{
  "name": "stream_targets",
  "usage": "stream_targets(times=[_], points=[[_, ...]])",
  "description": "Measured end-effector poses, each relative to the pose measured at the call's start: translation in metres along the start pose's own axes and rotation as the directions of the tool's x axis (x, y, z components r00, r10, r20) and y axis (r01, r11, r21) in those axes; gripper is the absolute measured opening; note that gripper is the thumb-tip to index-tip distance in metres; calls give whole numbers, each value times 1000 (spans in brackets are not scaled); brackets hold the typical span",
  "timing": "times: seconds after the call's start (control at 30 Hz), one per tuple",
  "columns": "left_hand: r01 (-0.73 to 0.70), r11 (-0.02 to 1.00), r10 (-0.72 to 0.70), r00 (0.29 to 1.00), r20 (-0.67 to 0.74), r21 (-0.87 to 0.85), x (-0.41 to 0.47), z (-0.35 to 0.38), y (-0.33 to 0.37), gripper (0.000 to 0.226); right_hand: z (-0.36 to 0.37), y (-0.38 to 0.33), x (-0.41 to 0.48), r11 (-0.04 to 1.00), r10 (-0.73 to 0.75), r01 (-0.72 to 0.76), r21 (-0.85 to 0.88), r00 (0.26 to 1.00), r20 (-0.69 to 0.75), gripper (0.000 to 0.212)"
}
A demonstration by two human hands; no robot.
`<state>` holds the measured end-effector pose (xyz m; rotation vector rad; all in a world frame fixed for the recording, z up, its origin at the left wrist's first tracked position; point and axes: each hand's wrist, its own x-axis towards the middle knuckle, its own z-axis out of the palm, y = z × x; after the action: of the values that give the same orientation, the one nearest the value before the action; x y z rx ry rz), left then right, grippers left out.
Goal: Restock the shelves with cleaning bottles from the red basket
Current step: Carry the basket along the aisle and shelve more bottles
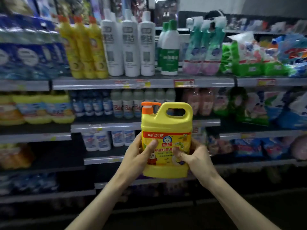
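A big yellow detergent jug (167, 125) with an orange pump and a built-in handle is held upright in front of the shelves. My left hand (138, 154) grips its lower left side, thumb across the label. My right hand (193, 157) grips its lower right side. Similar yellow jugs (43, 108) stand on the second shelf at the left. The red basket is out of view.
The top shelf (142, 83) carries slim yellow bottles (83, 48), white bottles (128, 45), green-and-white bottles (169, 50) and refill pouches (204, 50). Lower shelves hold small bottles (126, 103) and detergent bags (249, 107). A dark gap (54, 156) lies on the third shelf at the left.
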<state>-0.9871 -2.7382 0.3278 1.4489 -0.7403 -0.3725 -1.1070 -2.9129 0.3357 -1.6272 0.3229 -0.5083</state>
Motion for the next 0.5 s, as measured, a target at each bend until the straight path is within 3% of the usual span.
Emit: stream_targets(times=[0.3,0.5], points=[[37,998,-20,961,-277,55,-59,-211,16,43,222,-15,39,993,-62,32,111,960,273,52],[82,991,-25,892,-452,107,-94,-320,17,39,348,-15,61,992,-95,48,120,898,429,51]])
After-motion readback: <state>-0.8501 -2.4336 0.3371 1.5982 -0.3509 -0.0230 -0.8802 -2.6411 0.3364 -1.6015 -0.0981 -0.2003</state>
